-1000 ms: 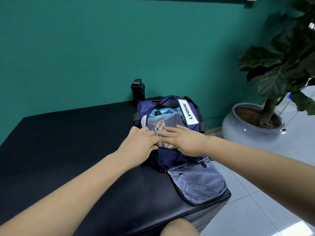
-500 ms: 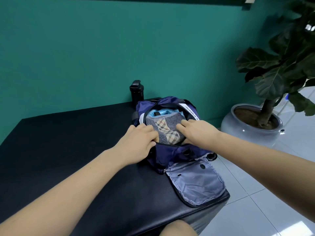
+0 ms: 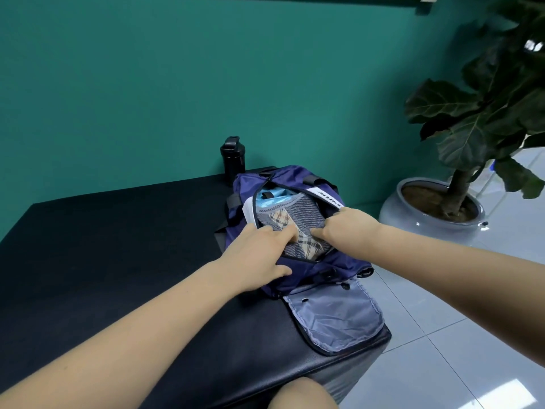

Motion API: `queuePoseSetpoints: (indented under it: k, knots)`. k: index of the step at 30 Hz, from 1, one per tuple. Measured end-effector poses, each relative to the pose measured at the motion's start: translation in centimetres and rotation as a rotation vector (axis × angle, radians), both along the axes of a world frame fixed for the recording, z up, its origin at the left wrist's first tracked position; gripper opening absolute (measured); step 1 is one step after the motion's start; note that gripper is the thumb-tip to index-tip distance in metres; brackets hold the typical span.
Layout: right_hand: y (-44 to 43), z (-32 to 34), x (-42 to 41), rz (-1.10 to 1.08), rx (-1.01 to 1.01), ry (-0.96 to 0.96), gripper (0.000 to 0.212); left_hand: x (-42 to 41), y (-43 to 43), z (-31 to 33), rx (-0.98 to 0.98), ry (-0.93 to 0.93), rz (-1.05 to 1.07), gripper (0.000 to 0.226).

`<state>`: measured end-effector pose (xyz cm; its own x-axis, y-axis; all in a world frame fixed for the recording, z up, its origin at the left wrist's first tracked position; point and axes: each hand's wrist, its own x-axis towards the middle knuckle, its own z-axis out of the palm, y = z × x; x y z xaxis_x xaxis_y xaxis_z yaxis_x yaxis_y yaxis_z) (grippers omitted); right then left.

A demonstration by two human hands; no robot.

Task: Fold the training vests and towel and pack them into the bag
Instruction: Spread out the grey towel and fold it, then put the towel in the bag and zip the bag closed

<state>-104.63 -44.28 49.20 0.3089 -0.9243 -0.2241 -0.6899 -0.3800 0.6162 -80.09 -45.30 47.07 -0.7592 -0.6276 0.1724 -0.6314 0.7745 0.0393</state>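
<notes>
Left hand [image 3: 259, 255] lay with near-straight fingers pressing the folded grey plaid-patched towel [image 3: 295, 221] down into the open navy duffel bag [image 3: 309, 268] on the black worktop [image 3: 118, 246]; right hand [image 3: 346, 228] curled at the bag's right rim, its hold unclear; a light-blue training vest [image 3: 278, 198] showed beneath; the cloth looked soft, light and springy, probably best pressed flat from above.

towel [image 3: 290, 224] in bag [image 3: 321, 265], bottle [image 3: 232, 159] behind bag, on table [image 3: 118, 237]
</notes>
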Motion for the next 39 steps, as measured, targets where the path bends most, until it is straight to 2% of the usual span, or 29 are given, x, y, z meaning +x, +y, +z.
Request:
queuePoseSetpoints:
  k: [5, 6, 8, 10, 12, 15, 18, 21, 24, 29, 36, 39]
  knots:
    - [0.2, 1.8, -0.1, 0.042, -0.052, 0.055, 0.037, -0.5, -1.3, 0.1, -0.050, -0.224, 0.090, 0.049]
    - [-0.1, 2.2, 0.0, 0.034, -0.053, 0.045, 0.032, -0.4, -1.4, 0.3, -0.044, -0.224, 0.082, 0.048]
    - [-1.1, 3.0, 0.3, 0.016, -0.061, -0.044, 0.024, 0.3, -1.9, 0.8, -0.006, -0.113, 0.066, 0.042]
    - [-2.4, 3.7, 1.0, 0.001, -0.081, -0.204, 0.019, 1.7, -2.7, 1.0, 0.079, 0.105, 0.084, 0.032]
    - [-3.8, 4.4, 2.5, -0.024, -0.108, -0.396, 0.024, 3.8, -3.7, 0.4, 0.130, 0.317, 0.142, 0.025]
    - [-6.8, 4.2, 5.2, -0.119, -0.140, -0.713, 0.032, 7.7, -5.5, -1.5, 0.179, 0.524, 0.267, 0.023]
    - [-11.2, 3.4, 7.9, -0.173, -0.193, -0.882, 0.026, 11.5, -7.2, -4.1, 0.267, 0.629, 0.422, 0.002]
    - [-16.5, 2.7, 10.2, -0.271, -0.214, -1.007, 0.022, 14.3, -8.9, -6.9, 0.319, 0.671, 0.520, 0.008]
    - [-22.4, 1.5, 12.2, -0.356, -0.212, -1.054, 0.021, 16.1, -10.9, -10.0, 0.363, 0.723, 0.581, 0.009]
    - [-30.9, -0.5, 13.9, -0.435, -0.271, -1.096, 0.042, 17.3, -12.6, -13.9, 0.380, 0.804, 0.614, 0.012]
    - [-39.4, -3.6, 15.0, -0.533, -0.294, -1.157, 0.111, 18.0, -13.5, -14.9, 0.400, 0.811, 0.577, 0.011]
    - [-41.5, -4.5, 15.3, -0.540, -0.295, -1.190, 0.117, 18.1, -13.6, -14.8, 0.411, 0.834, 0.567, 0.013]
